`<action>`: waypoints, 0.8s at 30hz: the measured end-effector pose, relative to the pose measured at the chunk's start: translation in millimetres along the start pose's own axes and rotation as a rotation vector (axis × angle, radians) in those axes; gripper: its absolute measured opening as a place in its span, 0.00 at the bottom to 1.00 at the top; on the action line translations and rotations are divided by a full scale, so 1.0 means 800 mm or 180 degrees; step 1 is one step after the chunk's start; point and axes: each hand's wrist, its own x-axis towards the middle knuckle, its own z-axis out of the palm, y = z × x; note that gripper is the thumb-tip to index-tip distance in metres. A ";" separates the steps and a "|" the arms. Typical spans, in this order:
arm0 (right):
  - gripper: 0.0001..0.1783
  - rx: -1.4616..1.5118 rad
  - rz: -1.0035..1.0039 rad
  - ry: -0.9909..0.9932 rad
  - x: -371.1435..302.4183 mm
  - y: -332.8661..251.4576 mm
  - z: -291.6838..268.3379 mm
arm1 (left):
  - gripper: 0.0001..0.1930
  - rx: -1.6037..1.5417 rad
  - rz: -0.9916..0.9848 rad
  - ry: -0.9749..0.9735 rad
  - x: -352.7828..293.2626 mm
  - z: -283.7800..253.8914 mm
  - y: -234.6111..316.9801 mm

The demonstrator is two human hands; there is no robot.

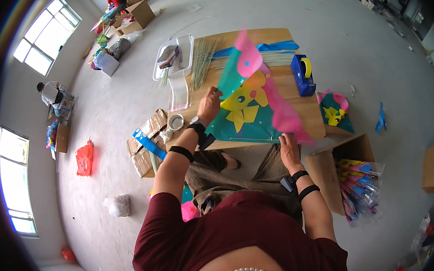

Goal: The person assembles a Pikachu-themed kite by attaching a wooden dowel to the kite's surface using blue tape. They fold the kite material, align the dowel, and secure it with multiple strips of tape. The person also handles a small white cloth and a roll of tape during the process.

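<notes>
A triangular kite (230, 115) in teal and pink, printed with a yellow cartoon figure, lies over the near part of the wooden table (306, 111). Its upper tip is folded up and smeared by motion. My left hand (210, 105) is closed on the kite's left edge. At the lower right, my right hand (289, 151) pinches the near edge, where a thin pale rod (251, 139) runs along the fabric. Bundles of thin sticks (201, 60) and blue strips (282, 46) lie beyond the kite. A blue tape dispenser (303, 76) with yellow tape stands at the table's right edge.
A clear plastic tray (185, 49) holds a small box at the back left. A tape roll (176, 122) sits at the near left corner. Right of my legs, an open carton (324, 174) holds packed kites (358, 184). Two people (117, 0) (55, 96) work farther off left.
</notes>
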 end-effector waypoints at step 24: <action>0.08 0.1609 0.0361 0.1618 0.142 0.142 -0.370 | 0.12 -0.0406 0.0351 0.0613 -0.015 -0.353 0.015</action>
